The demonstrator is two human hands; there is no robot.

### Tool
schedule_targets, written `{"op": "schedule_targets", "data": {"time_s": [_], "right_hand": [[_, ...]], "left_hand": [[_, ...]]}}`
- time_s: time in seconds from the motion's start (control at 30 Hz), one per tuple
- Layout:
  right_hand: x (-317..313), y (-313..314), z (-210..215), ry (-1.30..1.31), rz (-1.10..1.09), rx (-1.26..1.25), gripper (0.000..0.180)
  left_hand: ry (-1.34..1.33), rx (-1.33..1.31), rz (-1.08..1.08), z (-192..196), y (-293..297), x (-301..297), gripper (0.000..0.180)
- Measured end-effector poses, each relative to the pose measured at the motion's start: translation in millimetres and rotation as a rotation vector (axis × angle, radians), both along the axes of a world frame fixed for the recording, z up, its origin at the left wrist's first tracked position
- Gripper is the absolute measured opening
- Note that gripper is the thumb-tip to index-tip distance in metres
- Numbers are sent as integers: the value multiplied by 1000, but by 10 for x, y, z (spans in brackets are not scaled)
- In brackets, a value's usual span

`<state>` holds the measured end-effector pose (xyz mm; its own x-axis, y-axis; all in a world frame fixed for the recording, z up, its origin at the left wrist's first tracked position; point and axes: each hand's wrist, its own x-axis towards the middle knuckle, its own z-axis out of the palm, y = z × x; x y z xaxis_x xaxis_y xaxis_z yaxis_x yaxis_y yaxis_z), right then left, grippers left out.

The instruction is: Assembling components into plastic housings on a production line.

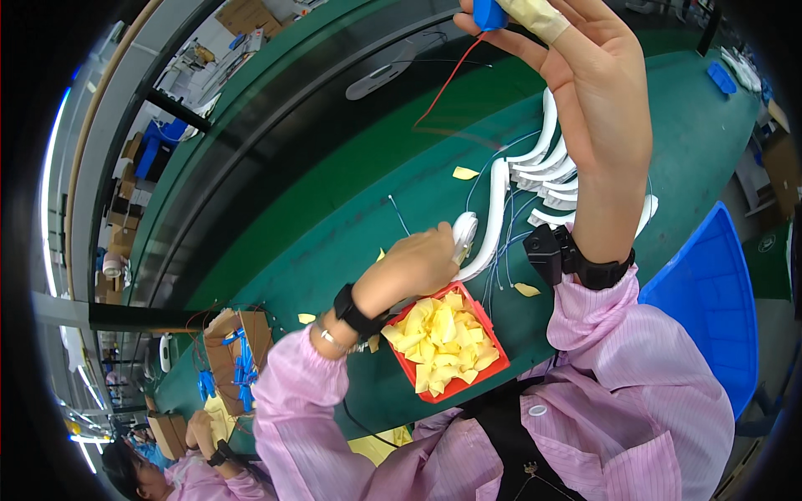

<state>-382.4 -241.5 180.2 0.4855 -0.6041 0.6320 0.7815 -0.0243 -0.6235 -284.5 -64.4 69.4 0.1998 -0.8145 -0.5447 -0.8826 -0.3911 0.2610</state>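
Observation:
My right hand (606,92) is raised at the top right, its fingers pinching a blue battery (489,14) with a thin red wire (451,81) hanging from it. Yellow tape (539,18) is wrapped round one finger of that hand. Over the middle of the bench, my left hand (409,265) is closed at the end of a white curved plastic part (464,230); the fingertips are mostly hidden. Just below that hand sits a red bin (504,365) full of yellow tape pieces (443,342).
More white curved parts (547,171) with thin blue wires lie on the green bench (334,275). A blue tub (710,292) stands at the right. At lower left, a cardboard box (219,346) holds blue batteries, near another person's hands (200,430).

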Motion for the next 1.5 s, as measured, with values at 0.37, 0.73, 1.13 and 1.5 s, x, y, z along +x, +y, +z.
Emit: {"op": "schedule_targets", "data": {"time_s": [0.37, 0.73, 1.13, 1.5], "right_hand": [[-13, 11, 7, 0, 30, 19, 42], [117, 548, 96, 186, 67, -44, 43], [252, 771, -55, 247, 51, -253, 40], [205, 904, -50, 287, 49, -274, 43]], "left_hand": [[816, -485, 691, 512, 510, 481, 39], [-544, -669, 137, 318, 1069, 2, 63], [670, -1353, 906, 486, 1381, 353, 59], [-264, -1375, 449, 311, 1325, 382, 63]]}}
